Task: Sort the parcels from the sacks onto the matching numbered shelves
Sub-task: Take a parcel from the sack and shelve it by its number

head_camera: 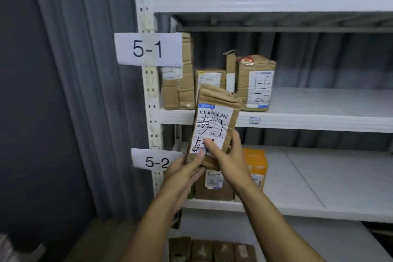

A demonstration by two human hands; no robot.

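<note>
I see left hand [185, 169] and right hand [230, 156] both gripping the cardboard parcel [214, 117] by its lower end, upright before the 5-1 shelf [308, 102] | four parcels [255, 83] stand on it, a few on the 5-2 shelf [319, 176] | this one unshelved; sacks unseen.

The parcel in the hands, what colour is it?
The parcel is brown cardboard with a white label, seen best in the head view.

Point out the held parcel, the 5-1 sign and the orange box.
held parcel [210, 125], head view, on its white shipping label.
5-1 sign [147, 49], head view, middle of the sheet.
orange box [256, 160], head view, on its front face.
</note>
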